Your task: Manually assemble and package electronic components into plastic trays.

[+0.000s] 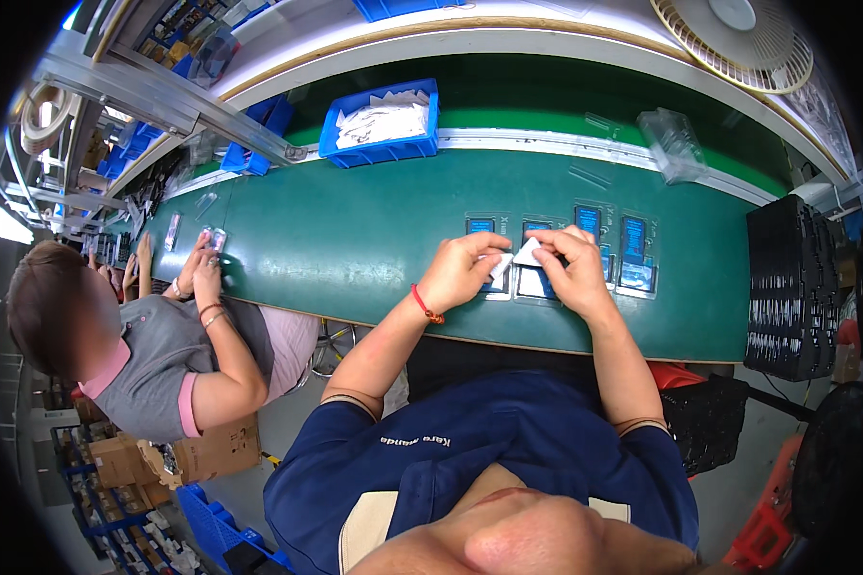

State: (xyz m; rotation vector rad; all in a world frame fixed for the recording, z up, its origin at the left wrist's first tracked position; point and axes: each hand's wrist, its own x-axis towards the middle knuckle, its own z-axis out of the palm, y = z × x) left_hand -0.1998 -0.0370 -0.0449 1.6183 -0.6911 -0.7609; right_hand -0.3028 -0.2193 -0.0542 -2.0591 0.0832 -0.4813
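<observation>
Left hand (462, 266): thumb and fingertips pinched on white slip (501, 265), long axis slanting away rightward
Right hand (571, 268): pinched on white folded piece (527, 253), corner pointing away from wearer
Both pieces: over clear trays (653, 261), trays lengthwise away
Surface: green bench (355, 240)
Beyond, left: blue bin (384, 153)

Fan (775, 59): beyond the right hand (573, 275), farther right
Black stack (789, 287): well right of that hand
Co-worker (197, 355): well left of the left hand (458, 270)
</observation>
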